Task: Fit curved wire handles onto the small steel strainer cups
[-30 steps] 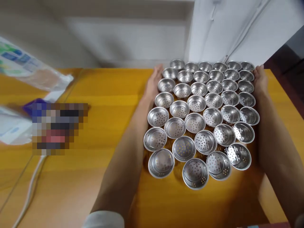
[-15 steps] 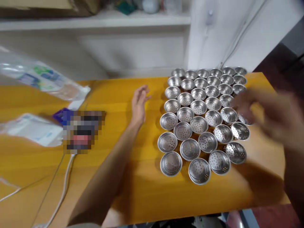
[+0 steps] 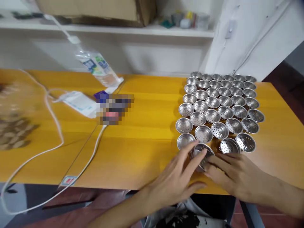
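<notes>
Several small perforated metal cups [image 3: 219, 101] stand packed in rows on the right part of a yellow wooden table [image 3: 142, 126]. At the near edge of the cluster, both hands meet around a single metal cup [image 3: 201, 152]. My left hand [image 3: 177, 180] has its fingers curled on the cup's left side. My right hand [image 3: 234, 175] grips it from the right with fingers pressed on its rim. The cup is tilted between the fingers.
A white cable [image 3: 54, 126] loops across the table's left half. A plastic bag [image 3: 98, 68] and a white packet [image 3: 77, 103] lie at the back left, beside a blurred-out item [image 3: 114, 109]. A shelf [image 3: 118, 30] with a cardboard box [image 3: 95, 11] runs behind. The table's front edge is near my hands.
Both hands left the sides of the cup cluster and came to its near edge, closing on one cup. The view swung left and back, showing more of the table.
</notes>
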`<action>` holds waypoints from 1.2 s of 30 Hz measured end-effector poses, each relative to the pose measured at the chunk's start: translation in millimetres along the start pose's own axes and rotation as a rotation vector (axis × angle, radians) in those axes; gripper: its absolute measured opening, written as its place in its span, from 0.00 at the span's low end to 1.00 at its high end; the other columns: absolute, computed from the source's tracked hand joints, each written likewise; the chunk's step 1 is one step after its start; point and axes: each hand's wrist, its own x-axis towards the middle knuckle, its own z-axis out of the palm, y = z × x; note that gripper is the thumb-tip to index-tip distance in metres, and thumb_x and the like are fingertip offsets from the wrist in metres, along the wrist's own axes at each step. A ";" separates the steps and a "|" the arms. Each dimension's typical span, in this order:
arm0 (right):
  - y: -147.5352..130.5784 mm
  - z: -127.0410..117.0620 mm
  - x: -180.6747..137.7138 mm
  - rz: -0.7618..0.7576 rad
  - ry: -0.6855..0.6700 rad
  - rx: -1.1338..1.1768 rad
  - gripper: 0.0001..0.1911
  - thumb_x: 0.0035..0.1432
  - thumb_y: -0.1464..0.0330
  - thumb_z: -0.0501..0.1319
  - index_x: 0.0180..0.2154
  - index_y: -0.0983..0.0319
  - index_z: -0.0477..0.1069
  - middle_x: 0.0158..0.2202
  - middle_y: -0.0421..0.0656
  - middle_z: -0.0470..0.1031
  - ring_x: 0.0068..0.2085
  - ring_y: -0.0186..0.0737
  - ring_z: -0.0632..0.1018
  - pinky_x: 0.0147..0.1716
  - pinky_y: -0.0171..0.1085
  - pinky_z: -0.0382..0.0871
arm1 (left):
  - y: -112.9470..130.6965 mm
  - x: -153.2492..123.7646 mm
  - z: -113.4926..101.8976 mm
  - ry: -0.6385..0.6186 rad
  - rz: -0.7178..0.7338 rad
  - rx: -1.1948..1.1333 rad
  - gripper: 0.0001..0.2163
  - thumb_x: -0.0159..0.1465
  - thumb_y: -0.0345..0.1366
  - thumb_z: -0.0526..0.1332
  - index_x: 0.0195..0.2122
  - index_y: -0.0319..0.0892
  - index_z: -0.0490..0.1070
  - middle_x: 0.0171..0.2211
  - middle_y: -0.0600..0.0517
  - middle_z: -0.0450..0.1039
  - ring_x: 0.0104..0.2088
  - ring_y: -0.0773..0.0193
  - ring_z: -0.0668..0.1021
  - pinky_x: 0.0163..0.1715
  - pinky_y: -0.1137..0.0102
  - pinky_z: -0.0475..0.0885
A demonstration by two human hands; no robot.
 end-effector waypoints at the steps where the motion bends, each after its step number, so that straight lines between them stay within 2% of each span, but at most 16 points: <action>1: 4.0 -9.5 12.6 0.006 0.042 -0.017 0.12 0.74 0.77 0.55 0.43 0.63 0.77 0.39 0.47 0.83 0.29 0.41 0.76 0.26 0.42 0.68 | 4.6 19.7 -5.8 0.085 0.060 0.009 0.46 0.66 0.45 0.74 0.81 0.71 0.53 0.74 0.39 0.68 0.67 0.33 0.80 0.54 0.34 0.87; 2: 11.2 -18.7 25.4 0.025 0.081 -0.044 0.11 0.76 0.75 0.56 0.44 0.63 0.77 0.40 0.47 0.83 0.30 0.40 0.77 0.25 0.41 0.67 | 6.4 42.0 -15.1 0.134 0.092 0.027 0.41 0.70 0.42 0.72 0.80 0.67 0.56 0.73 0.37 0.67 0.66 0.36 0.80 0.58 0.34 0.85; 4: 34.7 -34.2 49.5 0.089 0.141 -0.092 0.08 0.79 0.72 0.59 0.46 0.61 0.77 0.43 0.47 0.84 0.34 0.40 0.80 0.25 0.39 0.64 | 2.0 90.6 -40.4 0.207 0.167 0.002 0.30 0.70 0.40 0.73 0.72 0.60 0.69 0.68 0.38 0.70 0.68 0.38 0.77 0.66 0.34 0.78; 5: 49.6 -39.8 59.9 0.129 0.148 -0.084 0.08 0.80 0.68 0.60 0.48 0.60 0.78 0.44 0.47 0.85 0.35 0.40 0.80 0.26 0.39 0.64 | -3.4 114.4 -54.1 0.186 0.203 -0.041 0.27 0.68 0.40 0.74 0.67 0.56 0.72 0.64 0.40 0.73 0.67 0.38 0.77 0.67 0.35 0.76; 7: 80.4 -44.7 76.0 0.173 0.152 -0.052 0.11 0.81 0.64 0.60 0.49 0.59 0.80 0.46 0.47 0.85 0.39 0.42 0.82 0.31 0.39 0.67 | -17.6 155.3 -77.8 0.108 0.193 -0.161 0.25 0.67 0.39 0.75 0.63 0.52 0.73 0.61 0.43 0.75 0.64 0.42 0.79 0.68 0.40 0.75; 10: 115.4 -36.3 86.6 0.184 0.104 -0.012 0.16 0.82 0.65 0.56 0.43 0.59 0.81 0.44 0.47 0.83 0.40 0.41 0.81 0.34 0.40 0.68 | -41.0 189.5 -95.7 -0.064 0.165 -0.261 0.29 0.62 0.38 0.77 0.63 0.50 0.71 0.62 0.44 0.75 0.62 0.44 0.80 0.66 0.47 0.77; 15: 138.6 -11.9 81.1 0.139 0.004 0.149 0.16 0.83 0.60 0.59 0.43 0.60 0.79 0.41 0.45 0.78 0.36 0.38 0.77 0.34 0.40 0.68 | -72.8 192.5 -90.7 -0.279 0.090 -0.241 0.35 0.58 0.32 0.73 0.67 0.54 0.68 0.59 0.47 0.77 0.53 0.48 0.82 0.54 0.51 0.82; 19: 145.6 -4.5 81.2 0.106 -0.012 0.208 0.13 0.82 0.64 0.58 0.42 0.60 0.77 0.39 0.45 0.73 0.37 0.39 0.74 0.37 0.40 0.69 | -87.1 192.6 -90.7 -0.324 0.076 -0.272 0.39 0.55 0.29 0.71 0.69 0.55 0.68 0.59 0.47 0.77 0.55 0.46 0.82 0.57 0.50 0.81; 21: 147.0 -0.8 83.9 0.089 0.016 0.235 0.13 0.82 0.68 0.56 0.43 0.60 0.77 0.42 0.46 0.71 0.38 0.38 0.73 0.37 0.39 0.70 | -91.3 194.7 -93.4 -0.339 0.075 -0.310 0.38 0.55 0.29 0.71 0.68 0.53 0.68 0.61 0.47 0.77 0.57 0.46 0.82 0.59 0.51 0.81; 24: 147.1 6.0 87.7 0.040 0.063 0.252 0.13 0.82 0.68 0.58 0.41 0.60 0.76 0.44 0.47 0.70 0.38 0.38 0.73 0.37 0.39 0.70 | -93.2 195.9 -94.0 -0.366 0.068 -0.366 0.36 0.55 0.31 0.74 0.66 0.51 0.70 0.59 0.47 0.78 0.57 0.46 0.83 0.59 0.52 0.82; 27: 148.3 13.7 89.5 0.002 0.104 0.212 0.17 0.83 0.66 0.57 0.36 0.58 0.72 0.40 0.45 0.70 0.39 0.40 0.73 0.39 0.40 0.72 | -92.5 194.4 -88.6 -0.322 0.054 -0.395 0.34 0.56 0.33 0.77 0.63 0.51 0.70 0.57 0.47 0.79 0.55 0.48 0.83 0.58 0.52 0.82; 30: 152.6 21.5 90.3 0.014 0.148 0.180 0.19 0.83 0.64 0.57 0.34 0.57 0.70 0.37 0.44 0.70 0.39 0.41 0.72 0.41 0.43 0.72 | -94.5 193.3 -82.8 -0.255 0.058 -0.411 0.37 0.56 0.36 0.80 0.64 0.52 0.67 0.55 0.47 0.78 0.53 0.48 0.84 0.58 0.51 0.81; 33: 154.9 26.7 91.5 0.019 0.239 0.247 0.17 0.82 0.63 0.59 0.36 0.57 0.72 0.36 0.43 0.70 0.38 0.41 0.73 0.41 0.43 0.71 | -100.5 193.9 -81.5 -0.259 0.041 -0.467 0.41 0.56 0.40 0.82 0.67 0.55 0.63 0.51 0.49 0.79 0.48 0.49 0.85 0.53 0.50 0.82; 36: 150.2 28.0 94.6 0.017 0.360 0.389 0.15 0.80 0.64 0.62 0.36 0.58 0.72 0.34 0.40 0.68 0.35 0.39 0.71 0.38 0.41 0.69 | -104.6 194.6 -85.6 -0.317 0.003 -0.534 0.43 0.56 0.43 0.82 0.67 0.56 0.60 0.44 0.52 0.79 0.42 0.51 0.85 0.46 0.52 0.83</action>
